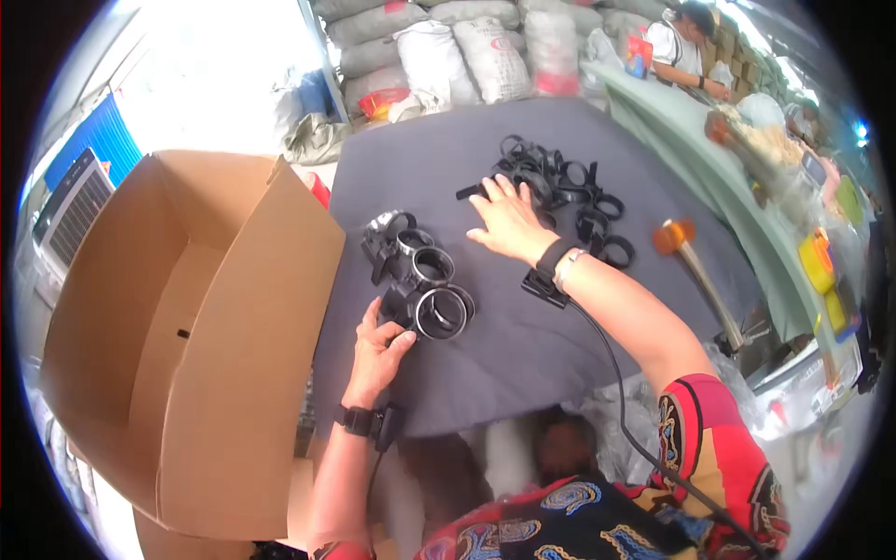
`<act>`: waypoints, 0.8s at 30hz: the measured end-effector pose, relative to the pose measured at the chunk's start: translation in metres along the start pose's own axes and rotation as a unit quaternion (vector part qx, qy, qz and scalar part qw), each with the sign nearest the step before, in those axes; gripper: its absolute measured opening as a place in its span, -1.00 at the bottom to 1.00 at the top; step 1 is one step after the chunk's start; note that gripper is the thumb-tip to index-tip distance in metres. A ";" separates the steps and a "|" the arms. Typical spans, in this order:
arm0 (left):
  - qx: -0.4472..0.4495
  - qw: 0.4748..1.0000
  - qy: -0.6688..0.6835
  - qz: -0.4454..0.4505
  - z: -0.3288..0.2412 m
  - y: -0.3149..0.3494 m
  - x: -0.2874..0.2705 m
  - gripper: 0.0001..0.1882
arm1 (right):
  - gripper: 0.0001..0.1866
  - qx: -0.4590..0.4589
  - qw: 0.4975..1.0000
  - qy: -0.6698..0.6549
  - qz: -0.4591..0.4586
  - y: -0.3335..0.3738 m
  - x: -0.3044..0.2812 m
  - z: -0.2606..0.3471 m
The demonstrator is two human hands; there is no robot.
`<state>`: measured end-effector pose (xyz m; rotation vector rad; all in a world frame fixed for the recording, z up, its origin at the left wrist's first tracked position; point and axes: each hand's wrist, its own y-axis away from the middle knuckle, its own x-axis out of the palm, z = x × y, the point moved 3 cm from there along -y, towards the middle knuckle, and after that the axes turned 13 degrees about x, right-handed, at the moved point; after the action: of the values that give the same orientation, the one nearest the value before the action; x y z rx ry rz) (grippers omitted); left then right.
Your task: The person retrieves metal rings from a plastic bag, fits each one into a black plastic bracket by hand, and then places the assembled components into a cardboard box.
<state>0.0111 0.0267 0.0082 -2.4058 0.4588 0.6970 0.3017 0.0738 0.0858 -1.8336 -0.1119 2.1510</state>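
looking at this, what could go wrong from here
The black rings by the left hand are bunched close together, so a nudge might knock several askew. Under the spread right hand, the dark pile overlaps, so lifting one piece could drag others. The black cable running from the right wrist might snag as that arm moves.

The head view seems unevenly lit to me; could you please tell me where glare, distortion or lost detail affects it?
In the head view, the upper left is blown out to white beyond the cardboard box, whose edges bow with the fisheye curve; a bluish light flares near the right rim; the pile of black rings by the right hand partly merges into one dark mass.
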 end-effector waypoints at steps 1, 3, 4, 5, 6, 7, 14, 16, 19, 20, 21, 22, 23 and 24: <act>0.002 1.000 0.007 0.013 0.003 -0.005 0.001 -0.82 | -0.32 0.030 0.999 0.018 0.009 -0.017 0.003 -0.004; 0.002 1.000 0.018 0.023 0.004 -0.017 0.006 -0.83 | -0.39 0.060 0.997 0.048 0.017 -0.053 0.008 -0.017; -0.008 0.999 0.022 0.024 0.002 -0.024 0.011 -0.84 | -0.39 0.079 0.995 0.057 0.023 -0.071 0.007 -0.025; -0.017 0.999 0.027 0.026 0.002 -0.032 0.016 -0.84 | -0.40 0.097 0.993 0.065 0.028 -0.088 0.006 -0.033; -0.006 1.000 0.021 0.019 0.009 -0.043 0.015 -0.84 | -0.38 0.119 0.991 0.053 0.039 -0.106 0.003 -0.036; -0.001 1.000 0.016 0.014 0.015 -0.052 0.015 -0.84 | -0.36 0.148 0.987 0.044 0.039 -0.127 0.004 -0.041; 0.025 0.998 0.034 0.053 0.033 -0.079 0.023 -0.80 | -0.21 0.221 0.964 0.043 0.142 -0.205 0.033 -0.085; 0.024 0.998 0.036 0.051 0.034 -0.081 0.021 -0.81 | -0.14 0.215 0.959 0.064 0.175 -0.218 0.041 -0.095; 0.019 0.998 0.044 0.049 0.033 -0.082 0.018 -0.82 | -0.17 0.144 0.962 0.045 0.230 -0.236 0.057 -0.122; 0.021 0.997 0.051 0.050 0.032 -0.082 0.016 -0.82 | -0.24 0.136 0.946 0.031 0.294 -0.239 0.056 -0.122; 0.025 0.997 0.059 0.052 0.033 -0.084 0.016 -0.82 | -0.30 0.130 0.925 0.017 0.356 -0.240 0.054 -0.121; 0.031 0.997 0.058 0.051 0.035 -0.083 0.016 -0.82 | -0.40 0.149 0.933 0.025 0.327 -0.237 0.057 -0.122; 0.040 0.996 0.050 0.057 0.036 -0.088 0.015 -0.81 | -0.40 0.149 0.932 0.028 0.330 -0.234 0.057 -0.125; 0.038 0.996 0.053 0.062 0.038 -0.090 0.016 -0.81 | -0.42 0.142 0.933 0.048 0.327 -0.229 0.055 -0.129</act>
<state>0.0516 0.1173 0.0123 -2.3661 0.6697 0.5964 0.4624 0.2881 0.0697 -1.9698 0.9065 2.2926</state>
